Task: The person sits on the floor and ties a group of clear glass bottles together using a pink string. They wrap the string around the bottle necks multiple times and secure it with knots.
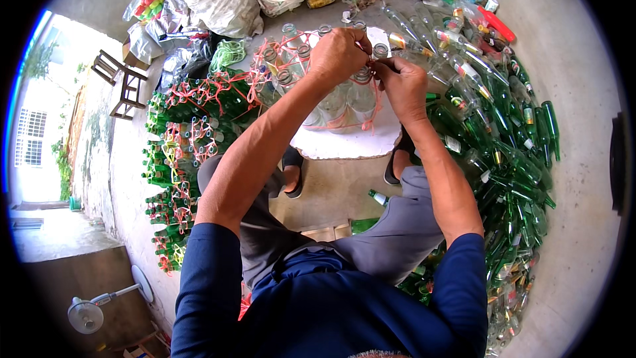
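Observation:
Several clear glass bottles (pixel 334 102) stand upright in a cluster on a white board (pixel 343 146), their open mouths facing up. Pink plastic twine (pixel 367 123) runs around their bodies and between their necks. Over the right side of the cluster my left hand (pixel 343 52) pinches the twine between thumb and fingers. Close by, my right hand (pixel 403 82) grips twine too, its fingertips almost touching those of the left. The twine right at the fingertips is small and partly hidden. More clear bottles with twine on them (pixel 271 57) stand behind my left forearm.
Bundled green bottles (pixel 174 174) line the left wall. Loose green and clear bottles (pixel 502 134) are heaped on the right. White sacks (pixel 223 2) and a tangle of green twine (pixel 228 54) lie at the back left. A green bottle (pixel 378 197) rests on the floor between my legs.

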The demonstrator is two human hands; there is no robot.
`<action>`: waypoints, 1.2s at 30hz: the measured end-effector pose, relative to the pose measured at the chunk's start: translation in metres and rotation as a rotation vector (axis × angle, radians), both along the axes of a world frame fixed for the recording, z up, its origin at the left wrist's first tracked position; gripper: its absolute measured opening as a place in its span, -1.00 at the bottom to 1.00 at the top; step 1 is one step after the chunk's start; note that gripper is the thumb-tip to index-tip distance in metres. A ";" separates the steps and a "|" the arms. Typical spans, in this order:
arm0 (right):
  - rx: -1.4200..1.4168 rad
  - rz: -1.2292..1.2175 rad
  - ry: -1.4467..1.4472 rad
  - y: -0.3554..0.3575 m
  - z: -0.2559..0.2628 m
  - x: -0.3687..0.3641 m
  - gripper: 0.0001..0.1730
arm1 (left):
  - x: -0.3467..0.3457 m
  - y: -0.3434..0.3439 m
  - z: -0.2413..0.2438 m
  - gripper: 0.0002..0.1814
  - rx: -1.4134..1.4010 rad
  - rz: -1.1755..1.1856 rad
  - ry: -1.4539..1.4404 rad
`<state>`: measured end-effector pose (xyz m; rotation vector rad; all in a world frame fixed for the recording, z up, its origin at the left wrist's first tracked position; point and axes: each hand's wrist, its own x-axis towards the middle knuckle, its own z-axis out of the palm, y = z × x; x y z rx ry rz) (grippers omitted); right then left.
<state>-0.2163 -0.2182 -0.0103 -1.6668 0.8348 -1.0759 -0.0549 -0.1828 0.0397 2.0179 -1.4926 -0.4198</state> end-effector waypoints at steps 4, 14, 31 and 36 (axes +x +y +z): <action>-0.088 -0.026 -0.014 0.002 -0.003 0.000 -0.84 | 0.002 0.000 -0.002 -0.82 -0.029 -0.038 0.071; -0.625 -0.031 0.177 -0.007 0.002 -0.006 -0.91 | 0.009 -0.002 -0.002 -0.78 -0.019 -0.032 0.267; -0.425 -0.049 0.064 -0.003 0.002 -0.002 -0.87 | 0.003 0.000 0.004 -0.79 -0.042 -0.082 0.192; -0.058 0.012 0.019 -0.004 -0.001 -0.003 -0.85 | 0.007 -0.002 -0.001 -0.83 -0.028 -0.092 0.340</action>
